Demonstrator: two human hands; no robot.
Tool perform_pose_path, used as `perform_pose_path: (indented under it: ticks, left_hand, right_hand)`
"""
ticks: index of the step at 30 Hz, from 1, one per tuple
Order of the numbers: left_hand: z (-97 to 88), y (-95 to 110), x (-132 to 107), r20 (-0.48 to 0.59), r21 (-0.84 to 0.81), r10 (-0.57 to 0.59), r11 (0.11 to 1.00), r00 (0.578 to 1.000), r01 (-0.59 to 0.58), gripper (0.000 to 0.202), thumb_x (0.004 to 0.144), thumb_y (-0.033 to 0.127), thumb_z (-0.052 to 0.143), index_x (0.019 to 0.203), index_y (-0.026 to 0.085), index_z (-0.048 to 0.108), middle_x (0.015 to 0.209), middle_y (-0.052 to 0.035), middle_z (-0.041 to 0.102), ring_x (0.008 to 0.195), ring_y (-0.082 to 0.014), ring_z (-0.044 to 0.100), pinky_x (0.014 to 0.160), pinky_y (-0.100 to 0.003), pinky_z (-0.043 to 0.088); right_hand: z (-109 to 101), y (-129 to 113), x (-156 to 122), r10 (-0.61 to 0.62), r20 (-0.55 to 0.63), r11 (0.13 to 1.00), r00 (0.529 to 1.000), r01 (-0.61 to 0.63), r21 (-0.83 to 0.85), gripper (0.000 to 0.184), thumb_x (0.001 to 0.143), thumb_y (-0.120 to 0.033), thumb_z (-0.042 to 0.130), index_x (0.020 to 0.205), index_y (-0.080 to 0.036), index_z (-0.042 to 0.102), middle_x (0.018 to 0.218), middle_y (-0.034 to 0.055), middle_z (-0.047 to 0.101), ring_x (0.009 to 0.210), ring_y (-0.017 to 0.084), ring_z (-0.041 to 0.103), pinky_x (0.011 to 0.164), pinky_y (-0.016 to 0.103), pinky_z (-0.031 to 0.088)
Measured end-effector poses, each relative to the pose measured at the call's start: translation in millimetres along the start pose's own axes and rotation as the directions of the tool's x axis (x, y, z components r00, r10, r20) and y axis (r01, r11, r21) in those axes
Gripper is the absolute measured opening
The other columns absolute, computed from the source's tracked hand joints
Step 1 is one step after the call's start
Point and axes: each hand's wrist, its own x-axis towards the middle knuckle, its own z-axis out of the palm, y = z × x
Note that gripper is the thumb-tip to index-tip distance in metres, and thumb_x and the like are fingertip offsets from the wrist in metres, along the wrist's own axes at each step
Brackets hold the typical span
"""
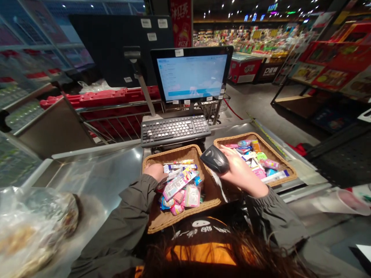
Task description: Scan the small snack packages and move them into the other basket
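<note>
In the head view, taking the black rectangular keyboard (pixel 175 129) as landmark, a tan woven rectangular basket (pixel 213 189) sits directly on its near side, full of small, colourful packets (pixel 179 183). A second tan woven basket (pixel 291 164) stands right of the keyboard and nearer, with more mixed packets (pixel 257 160). This layout probably keeps both baskets within easy reach.

Just off the keyboard's near right corner, the right hand (pixel 239 170) has its fingers closed around a black plastic handheld scanner (pixel 214 159); gripping its rear end presumably leaves the rounded head free to aim toward the nearer basket. The left hand (pixel 155 172), nearer than the keyboard's left end, dips into that basket, fingers curled beside the packets. Its fingertips are hidden, so I cannot tell how far they open or whether they hold anything.
</note>
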Motion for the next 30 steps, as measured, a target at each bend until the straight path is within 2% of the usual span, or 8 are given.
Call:
perform_pose_path:
  ticks: [3,7,11,17,20,23,26,30]
  left_hand:
    - [-5.1,5.4,-6.3,0.025,0.051,0.029,0.998,0.999,-0.030,0.024,0.074,0.037,0.063,0.060,0.018,0.067,0.089,-0.0180,0.076,0.101,-0.0372,0.069,0.101,-0.057,0.042]
    - [-27.2,32.8,-7.1,-0.057,0.081,0.197,0.978,0.979,-0.192,0.026,0.083,0.041,0.059,0.080,0.021,0.074,0.126,-0.0157,0.068,0.132,-0.0381,0.051,0.110,-0.063,0.032]
    - [-47.9,81.7,4.2,-0.156,0.028,0.346,0.938,0.925,-0.346,0.032,0.087,0.047,0.060,0.102,0.023,0.073,0.148,-0.0123,0.052,0.144,-0.0356,0.037,0.114,-0.065,0.028]
    - [-50.7,170.5,33.8,-0.188,-0.017,0.568,0.814,0.801,-0.581,0.030,0.086,0.044,0.066,0.105,0.022,0.073,0.149,-0.0124,0.050,0.146,-0.0352,0.033,0.115,-0.066,0.025]
    - [-36.8,220.8,51.0,-0.143,-0.044,0.669,0.732,0.730,-0.680,0.018,0.088,0.036,0.064,0.095,0.023,0.074,0.145,-0.0095,0.055,0.144,-0.0338,0.037,0.115,-0.067,0.025]
    - [-9.4,269.3,70.7,-0.087,-0.049,0.741,0.664,0.666,-0.746,0.016,0.088,0.029,0.061,0.087,0.022,0.076,0.143,-0.0094,0.057,0.143,-0.0348,0.037,0.115,-0.067,0.024]
    - [25.8,307.3,91.9,-0.059,-0.040,0.723,0.687,0.689,-0.725,0.016,0.085,0.024,0.061,0.085,0.022,0.076,0.140,-0.0108,0.059,0.142,-0.0358,0.038,0.117,-0.067,0.020]
    - [61.9,334.5,111.4,-0.040,-0.059,0.701,0.710,0.712,-0.702,0.011,0.081,0.020,0.064,0.080,0.021,0.075,0.131,-0.0115,0.065,0.138,-0.0367,0.043,0.116,-0.066,0.025]
  right_hand:
    - [-11.1,8.4,-7.3,0.025,-0.028,1.000,0.999,-0.025,0.003,0.047,0.075,-0.028,0.069,0.121,-0.020,0.064,0.125,0.0133,0.066,0.129,0.036,0.054,0.114,0.057,0.039]
    - [-35.5,23.4,-19.6,0.088,-0.092,0.996,0.992,-0.090,-0.022,0.054,0.076,-0.029,0.069,0.128,-0.019,0.059,0.129,0.0134,0.065,0.130,0.035,0.054,0.112,0.056,0.042]
    - [-64.3,48.6,-36.5,0.183,-0.164,0.979,0.969,-0.194,-0.055,0.052,0.079,-0.035,0.068,0.128,-0.019,0.060,0.131,0.0146,0.064,0.128,0.036,0.056,0.112,0.055,0.043]
    - [-90.0,91.1,-71.5,0.307,-0.315,0.938,0.898,-0.341,-0.059,0.062,0.076,-0.042,0.071,0.131,-0.019,0.057,0.136,0.0145,0.062,0.130,0.038,0.054,0.110,0.060,0.041]
    - [-97.4,102.0,-83.8,0.335,-0.338,0.927,0.879,-0.372,-0.048,0.064,0.077,-0.044,0.072,0.132,-0.016,0.057,0.137,0.0174,0.060,0.131,0.039,0.053,0.111,0.060,0.041]
    - [-103.7,108.6,-90.4,0.353,-0.343,0.919,0.871,-0.392,-0.050,0.062,0.078,-0.043,0.072,0.132,-0.014,0.057,0.135,0.0186,0.061,0.129,0.038,0.055,0.109,0.057,0.044]
    - [-108.1,115.7,-95.2,0.377,-0.358,0.903,0.854,-0.424,-0.062,0.063,0.077,-0.042,0.073,0.131,-0.014,0.058,0.135,0.0188,0.061,0.128,0.038,0.056,0.109,0.057,0.045]
    - [-110.8,124.6,-101.1,0.388,-0.364,0.898,0.847,-0.436,-0.056,0.061,0.077,-0.043,0.073,0.131,-0.018,0.058,0.134,0.0156,0.062,0.129,0.037,0.055,0.110,0.057,0.044]
